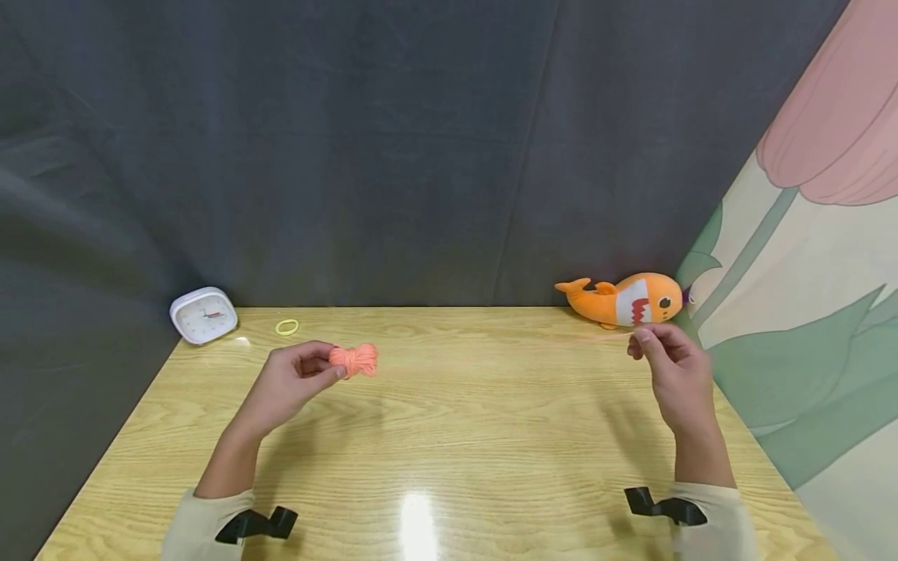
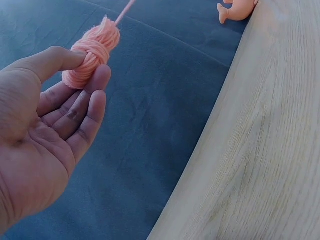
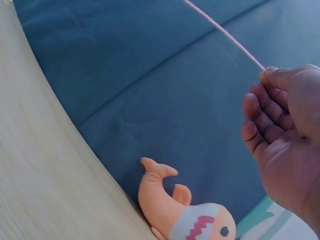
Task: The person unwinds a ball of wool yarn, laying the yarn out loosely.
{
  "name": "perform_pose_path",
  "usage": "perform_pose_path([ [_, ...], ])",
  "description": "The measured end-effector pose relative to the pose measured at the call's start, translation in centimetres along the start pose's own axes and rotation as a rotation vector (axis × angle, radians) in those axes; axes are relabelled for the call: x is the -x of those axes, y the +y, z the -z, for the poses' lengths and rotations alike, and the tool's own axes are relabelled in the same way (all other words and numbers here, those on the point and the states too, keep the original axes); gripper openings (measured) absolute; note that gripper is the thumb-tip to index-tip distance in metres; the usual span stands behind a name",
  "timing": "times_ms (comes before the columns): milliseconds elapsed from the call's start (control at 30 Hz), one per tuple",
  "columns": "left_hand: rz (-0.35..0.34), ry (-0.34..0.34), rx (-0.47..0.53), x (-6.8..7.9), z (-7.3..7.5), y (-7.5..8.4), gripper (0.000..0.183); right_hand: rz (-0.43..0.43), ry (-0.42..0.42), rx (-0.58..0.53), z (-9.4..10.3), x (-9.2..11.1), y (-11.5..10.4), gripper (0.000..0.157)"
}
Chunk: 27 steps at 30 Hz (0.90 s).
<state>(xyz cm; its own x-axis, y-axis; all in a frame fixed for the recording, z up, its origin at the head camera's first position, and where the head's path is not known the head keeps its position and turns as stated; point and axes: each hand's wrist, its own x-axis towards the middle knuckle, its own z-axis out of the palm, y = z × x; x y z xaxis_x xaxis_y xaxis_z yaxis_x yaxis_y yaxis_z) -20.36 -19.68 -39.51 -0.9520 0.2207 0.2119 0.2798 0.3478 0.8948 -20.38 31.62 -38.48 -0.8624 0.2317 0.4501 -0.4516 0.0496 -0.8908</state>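
A small bundle of coral-pink yarn [image 1: 356, 359], wound and tied round its middle, is pinched between the thumb and fingers of my left hand [image 1: 300, 379]. In the left wrist view a single strand [image 2: 125, 12] leaves the top of the yarn bundle. My right hand [image 1: 675, 374], far to the right, pinches the yarn's strand [image 3: 227, 34] between thumb and forefinger. That strand runs straight and taut in the right wrist view, and shows only faintly between the hands in the head view. Both hands are raised over the wooden table [image 1: 456, 421].
A white square clock [image 1: 204, 315] stands at the back left corner, with a yellow ring [image 1: 287, 327] near it. At the back right lies an orange shark plush toy [image 1: 620, 300], just behind my right hand. A dark curtain [image 1: 393, 156] hangs along the table's far edge.
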Motion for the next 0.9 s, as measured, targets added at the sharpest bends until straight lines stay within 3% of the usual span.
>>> perform_pose_path([
  [133, 0.008, -0.005, -0.004, 0.0, 0.0, 0.0, 0.023, -0.001, 0.074, -0.031, 1.0, -0.2, -0.3, 0.012],
  [367, 0.015, 0.007, -0.01, 0.1, 0.4, 0.0, 0.026, 0.094, 0.157, -0.175, 2.9, -0.6, -0.1, 0.01],
  [633, 0.03, 0.025, 0.001, 0.1, 0.8, -0.1, 0.029, 0.127, 0.314, -0.257, 5.0, -0.8, -0.4, 0.01],
  [900, 0.039, 0.005, 0.014, 0.0, 0.7, -0.1, 0.029, 0.167, 0.452, -0.376, 8.3, -0.4, -1.1, 0.01],
])
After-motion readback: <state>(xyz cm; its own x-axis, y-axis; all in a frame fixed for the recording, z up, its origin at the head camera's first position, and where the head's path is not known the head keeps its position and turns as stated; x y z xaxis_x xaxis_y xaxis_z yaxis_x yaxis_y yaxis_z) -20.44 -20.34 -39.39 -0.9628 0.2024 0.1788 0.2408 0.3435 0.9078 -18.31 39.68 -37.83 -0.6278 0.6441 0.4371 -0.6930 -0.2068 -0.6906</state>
